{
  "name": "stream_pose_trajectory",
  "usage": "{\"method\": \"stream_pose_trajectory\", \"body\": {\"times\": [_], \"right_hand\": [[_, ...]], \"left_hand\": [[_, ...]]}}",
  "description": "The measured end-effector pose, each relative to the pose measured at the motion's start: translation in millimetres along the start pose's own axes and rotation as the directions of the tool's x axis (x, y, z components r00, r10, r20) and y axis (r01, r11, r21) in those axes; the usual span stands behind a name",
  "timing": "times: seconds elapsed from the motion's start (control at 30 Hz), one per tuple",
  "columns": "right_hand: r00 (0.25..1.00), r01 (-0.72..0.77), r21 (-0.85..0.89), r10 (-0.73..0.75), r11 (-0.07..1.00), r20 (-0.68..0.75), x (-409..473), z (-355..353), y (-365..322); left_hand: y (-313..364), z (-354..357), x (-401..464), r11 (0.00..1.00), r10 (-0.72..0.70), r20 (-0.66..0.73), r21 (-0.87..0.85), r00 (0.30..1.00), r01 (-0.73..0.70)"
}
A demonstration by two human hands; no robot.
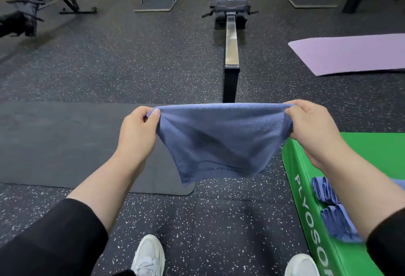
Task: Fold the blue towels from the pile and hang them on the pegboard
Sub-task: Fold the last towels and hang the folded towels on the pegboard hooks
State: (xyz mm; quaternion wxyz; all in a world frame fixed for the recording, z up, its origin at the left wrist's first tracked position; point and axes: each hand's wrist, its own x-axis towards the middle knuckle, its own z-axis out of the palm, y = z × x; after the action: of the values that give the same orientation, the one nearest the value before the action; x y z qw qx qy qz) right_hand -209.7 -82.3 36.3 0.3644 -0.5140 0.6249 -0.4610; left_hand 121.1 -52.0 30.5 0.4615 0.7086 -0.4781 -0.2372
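A blue towel (219,139) hangs spread in the air in front of me, folded over along its top edge, with dark lettering near its lower hem. My left hand (137,133) pinches its top left corner and my right hand (311,126) pinches its top right corner. More blue towels (333,207) lie in stacks on a green foam box (372,150) at my right, partly hidden by my right forearm. No pegboard is in view.
A rowing machine (231,41) runs away from me across the speckled rubber floor. A dark mat (65,144) lies at left, a purple mat (350,54) at far right. Stands and gym machines line the far wall. My white shoes (149,256) show below.
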Motion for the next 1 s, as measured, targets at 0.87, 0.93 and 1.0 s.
{"method": "stream_pose_trajectory", "body": {"times": [0.87, 0.93, 1.0], "right_hand": [[0.899, -0.284, 0.238, 0.171, 0.929, 0.403, -50.9, 55.6, -23.0], [0.895, -0.308, 0.296, 0.170, 0.904, 0.412, -55.3, 60.6, -28.2], [0.891, -0.295, 0.296, 0.150, 0.908, 0.428, -58.9, 65.5, -30.4]], "left_hand": [[60.8, 54.9, -66.9, 0.991, 0.022, 0.213, -0.131, 0.977, 0.006], [61.1, 57.2, -70.4, 0.997, 0.048, 0.228, -0.069, 0.972, -0.033], [59.9, 60.9, -74.3, 0.997, 0.056, 0.220, -0.057, 0.974, -0.044]]}}
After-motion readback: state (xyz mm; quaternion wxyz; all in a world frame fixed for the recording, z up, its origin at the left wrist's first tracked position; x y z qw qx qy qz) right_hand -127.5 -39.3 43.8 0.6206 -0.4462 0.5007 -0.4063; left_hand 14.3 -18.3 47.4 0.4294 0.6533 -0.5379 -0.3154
